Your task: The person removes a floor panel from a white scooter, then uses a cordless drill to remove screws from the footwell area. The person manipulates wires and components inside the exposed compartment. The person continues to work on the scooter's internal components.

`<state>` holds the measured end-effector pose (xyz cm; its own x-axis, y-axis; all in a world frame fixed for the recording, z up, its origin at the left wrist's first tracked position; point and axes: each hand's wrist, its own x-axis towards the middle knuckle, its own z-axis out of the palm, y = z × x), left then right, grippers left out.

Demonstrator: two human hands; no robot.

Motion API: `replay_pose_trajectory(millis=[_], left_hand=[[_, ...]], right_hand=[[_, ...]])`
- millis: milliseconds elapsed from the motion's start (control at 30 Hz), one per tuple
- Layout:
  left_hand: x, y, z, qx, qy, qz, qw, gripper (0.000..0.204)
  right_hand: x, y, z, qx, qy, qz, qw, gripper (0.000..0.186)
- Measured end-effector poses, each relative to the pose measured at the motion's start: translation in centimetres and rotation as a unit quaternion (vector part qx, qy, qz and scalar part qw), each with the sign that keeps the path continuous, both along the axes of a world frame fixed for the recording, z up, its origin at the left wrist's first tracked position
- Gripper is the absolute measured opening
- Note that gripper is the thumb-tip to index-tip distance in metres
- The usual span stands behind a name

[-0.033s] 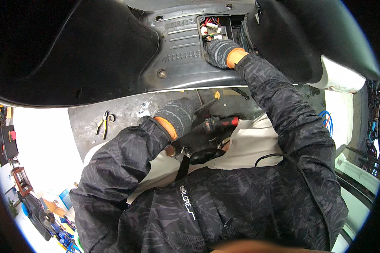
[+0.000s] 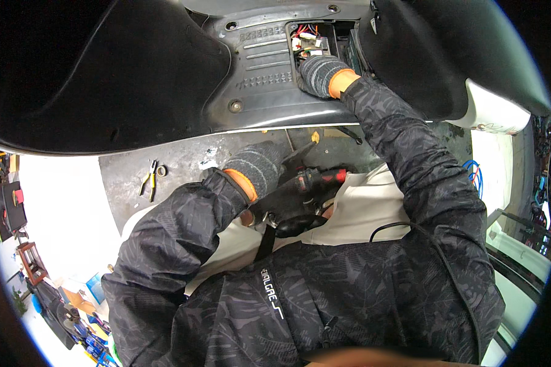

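A black scooter footboard (image 2: 266, 67) stretches across the far side, its ribbed panel cut by a rectangular opening. My right hand (image 2: 321, 75), in a grey striped knit glove with an orange cuff, reaches into that opening. Its fingers are curled down and their tips are hidden. Beside them show coloured wires (image 2: 306, 30) and white connectors (image 2: 310, 41). My left hand (image 2: 257, 166), gloved alike, hangs lower, below the footboard's near edge. Its fingers merge with dark shapes, so their pose is unclear. A dark tool with red parts (image 2: 315, 178) lies just right of it.
Pliers with yellow handles (image 2: 145, 183) and a small roll of tape (image 2: 161, 171) lie on the grey floor at left. Blue cable (image 2: 473, 174) is coiled at the right. Boxes and tools (image 2: 79, 300) stand at the far left.
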<state>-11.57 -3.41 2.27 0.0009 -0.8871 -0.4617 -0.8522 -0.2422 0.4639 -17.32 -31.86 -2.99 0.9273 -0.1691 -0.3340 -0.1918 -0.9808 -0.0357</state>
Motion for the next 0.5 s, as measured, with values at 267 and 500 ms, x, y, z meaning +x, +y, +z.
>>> replay_pose_trajectory(millis=[267, 500], left_hand=[[0.1, 0.9, 0.5, -0.067, 0.006, -0.016, 0.998, 0.031], [0.1, 1.7, 0.0, -0.07, -0.008, 0.001, 0.997, 0.031]], right_hand=[[-0.1, 0.6, -0.7, -0.121, 0.012, 0.08, 0.989, 0.031], [0.8, 1.5, 0.4, -0.09, 0.026, 0.015, 0.995, 0.026]])
